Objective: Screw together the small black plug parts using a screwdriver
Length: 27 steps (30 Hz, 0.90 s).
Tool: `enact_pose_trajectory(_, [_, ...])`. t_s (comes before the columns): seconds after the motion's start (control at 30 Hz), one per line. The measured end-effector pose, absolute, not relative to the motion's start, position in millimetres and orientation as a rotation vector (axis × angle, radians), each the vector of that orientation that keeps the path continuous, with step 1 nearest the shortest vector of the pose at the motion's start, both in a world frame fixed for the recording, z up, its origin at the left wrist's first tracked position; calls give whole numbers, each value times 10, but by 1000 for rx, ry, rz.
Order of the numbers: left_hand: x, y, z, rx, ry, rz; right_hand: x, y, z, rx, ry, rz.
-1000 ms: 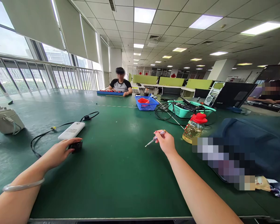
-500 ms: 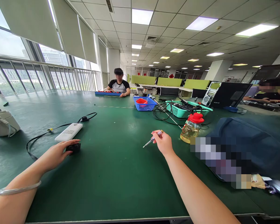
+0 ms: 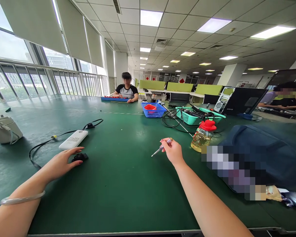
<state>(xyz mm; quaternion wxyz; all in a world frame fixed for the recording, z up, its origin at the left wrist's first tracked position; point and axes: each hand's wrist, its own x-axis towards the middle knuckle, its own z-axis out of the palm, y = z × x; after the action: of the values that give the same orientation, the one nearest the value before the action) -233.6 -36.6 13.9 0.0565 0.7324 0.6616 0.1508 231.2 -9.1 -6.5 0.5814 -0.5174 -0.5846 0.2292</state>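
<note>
Near edge: L forearm w/ a clear bangle [image 3: 22,199] at the wrist, lying on the green table [image 3: 123,191]. L hand [image 3: 61,163] is palm-down, fingers loosely spread, not gripping; fingertips touch a small black part [image 3: 80,157] that sits on the table just right of the hand. R arm comes in from near right. R hand [image 3: 174,152] is closed in a pinch on a slim screwdriver [image 3: 160,148] w/ clear handle; the metal tip points left and slightly down, held just above the table, well apart from the black part.

Mid: white power bank [image 3: 73,139] lies just beyond the L hand, w/ a black cable [image 3: 51,140] looping from near left to far right behind it. Beige bag [image 3: 3,130] at far left. Right of the R hand stands an oil bottle [image 3: 202,136] w/ red cap, upright, next to a dark blue cloth [image 3: 261,148]; part of that area is blurred out.

Far: blue basket [image 3: 153,110] w/ sth red inside, green basket [image 3: 199,117] full of cables, and a tangle of black wires [image 3: 171,120] btw them. PC case [image 3: 239,100] on its side at far right. At the far end a person [image 3: 127,90] sits w/ both hands on a blue tray [image 3: 115,98]; another person at the right edge, mostly blurred.
</note>
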Motion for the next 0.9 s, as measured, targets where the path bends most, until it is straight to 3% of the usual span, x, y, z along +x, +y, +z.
enact_pose_trajectory(0.3, [-2023,-386,200,2395,2059,457,2237,-192,17,-1236,-1532,405])
enact_pose_trajectory(0.63, [-325,-489,523,2822,1289,538,2129,-307,97,-1221,-1707,312])
enact_pose_trajectory(0.9, [155,-102,143,2760,1562,443,2164,-285,72,-1159,-1748,344])
